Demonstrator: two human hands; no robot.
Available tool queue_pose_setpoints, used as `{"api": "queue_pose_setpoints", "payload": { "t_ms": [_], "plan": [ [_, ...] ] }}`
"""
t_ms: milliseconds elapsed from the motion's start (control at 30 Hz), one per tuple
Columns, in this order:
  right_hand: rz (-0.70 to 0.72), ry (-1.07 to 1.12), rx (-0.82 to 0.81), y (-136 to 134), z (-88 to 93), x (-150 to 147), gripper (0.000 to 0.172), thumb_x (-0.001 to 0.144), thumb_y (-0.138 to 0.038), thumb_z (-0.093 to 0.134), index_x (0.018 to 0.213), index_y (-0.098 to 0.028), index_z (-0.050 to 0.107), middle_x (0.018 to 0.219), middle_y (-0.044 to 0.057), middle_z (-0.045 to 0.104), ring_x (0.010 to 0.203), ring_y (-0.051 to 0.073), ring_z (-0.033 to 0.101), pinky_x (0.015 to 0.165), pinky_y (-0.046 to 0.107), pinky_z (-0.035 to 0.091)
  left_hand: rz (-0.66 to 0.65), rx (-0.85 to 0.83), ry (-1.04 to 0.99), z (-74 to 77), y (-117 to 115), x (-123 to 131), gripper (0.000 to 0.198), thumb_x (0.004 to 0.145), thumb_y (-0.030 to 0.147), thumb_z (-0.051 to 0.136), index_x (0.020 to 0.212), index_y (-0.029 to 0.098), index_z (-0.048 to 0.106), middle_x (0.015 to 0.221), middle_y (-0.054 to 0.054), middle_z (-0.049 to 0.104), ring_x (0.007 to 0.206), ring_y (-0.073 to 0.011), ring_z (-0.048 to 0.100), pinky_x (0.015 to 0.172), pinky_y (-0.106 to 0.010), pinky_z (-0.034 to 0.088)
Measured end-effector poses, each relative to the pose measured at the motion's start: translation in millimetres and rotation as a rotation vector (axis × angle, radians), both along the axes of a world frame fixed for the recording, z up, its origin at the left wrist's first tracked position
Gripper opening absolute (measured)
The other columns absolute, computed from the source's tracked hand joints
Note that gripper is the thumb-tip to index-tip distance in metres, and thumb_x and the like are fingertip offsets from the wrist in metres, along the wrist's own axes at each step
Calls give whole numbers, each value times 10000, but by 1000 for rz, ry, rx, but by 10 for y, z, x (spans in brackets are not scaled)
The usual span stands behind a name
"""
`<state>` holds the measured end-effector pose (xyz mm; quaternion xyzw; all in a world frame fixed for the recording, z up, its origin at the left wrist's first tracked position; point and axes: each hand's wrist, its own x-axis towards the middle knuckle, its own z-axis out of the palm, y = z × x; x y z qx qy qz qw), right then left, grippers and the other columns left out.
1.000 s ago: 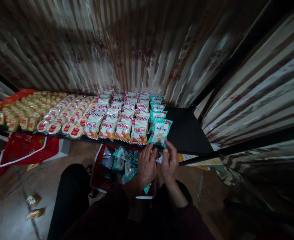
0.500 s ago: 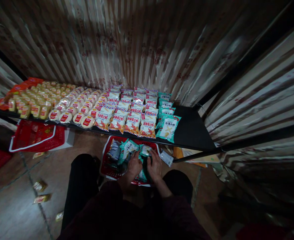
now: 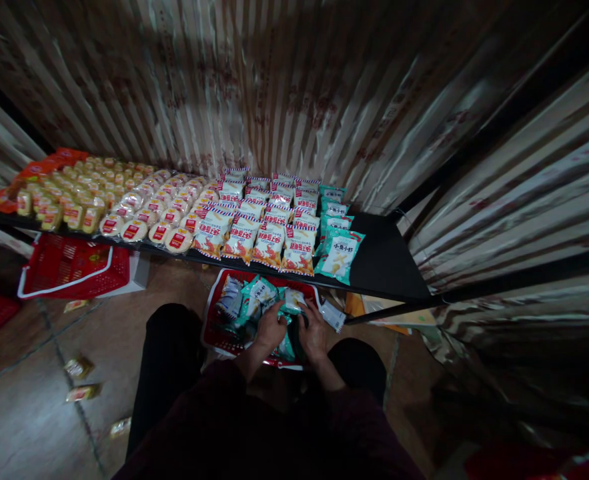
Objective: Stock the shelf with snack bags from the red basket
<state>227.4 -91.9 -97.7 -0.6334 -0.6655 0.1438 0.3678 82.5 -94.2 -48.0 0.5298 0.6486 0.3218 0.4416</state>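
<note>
1 green snack bag (image 3: 293, 299) between left hand (image 3: 270, 331) and right hand (image 3: 314, 333)

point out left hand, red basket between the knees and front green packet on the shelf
Left hand (image 3: 271, 328): head view, back of the hand
Red basket (image 3: 229, 348): head view, near wall
Front green packet (image 3: 343, 256): head view, printed front

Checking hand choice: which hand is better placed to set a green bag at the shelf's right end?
Likely the right hand: it and the left hand are both at a green bag in the red basket, but the right is nearer the black shelf's right end.
</note>
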Motion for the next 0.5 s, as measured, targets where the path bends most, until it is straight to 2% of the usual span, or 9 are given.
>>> {"api": "queue_pose_setpoints", "payload": {
  "t_ms": [133, 267, 367, 500],
  "plan": [
    [30, 31, 79, -23, 129, -39, 326, 908, -320, 440, 1108, -215, 674, 1246, 113, 616, 1186, 245, 548, 1018, 467, 453, 79, 53, -90, 96, -14, -37, 465, 737, 50, 532, 1171, 189, 623, 1165, -89, 670, 1054, -225, 615, 962, -358, 455],
    [66, 58, 130, -82, 238, -76, 302, 913, -308, 460, 1105, -223, 677, 1237, 110, 621, 1176, 239, 562, 1014, 456, 462, 159, 74, -276, 154, -39, -70, 297, 774, 143, 551, 1054, 191, 636, 1091, -90, 667, 1001, -215, 610, 902, -344, 476],
    [82, 82, 155, -161, 290, -121, 280, 914, -288, 474, 1092, -216, 679, 1231, 117, 624, 1148, 237, 584, 994, 452, 480, 279, 12, -460, 152, -68, -88, 197, 782, 209, 573, 972, 191, 619, 1040, -81, 649, 968, -203, 606, 824, -310, 507],
    [88, 103, 185, -311, 338, -221, 242, 913, -270, 493, 1046, -215, 688, 1224, 122, 631, 1139, 238, 596, 978, 460, 494, 440, -189, -723, 150, -113, -146, 231, 793, 296, 594, 994, 182, 586, 1108, -94, 623, 972, -207, 616, 713, -277, 539]
  ]
}}
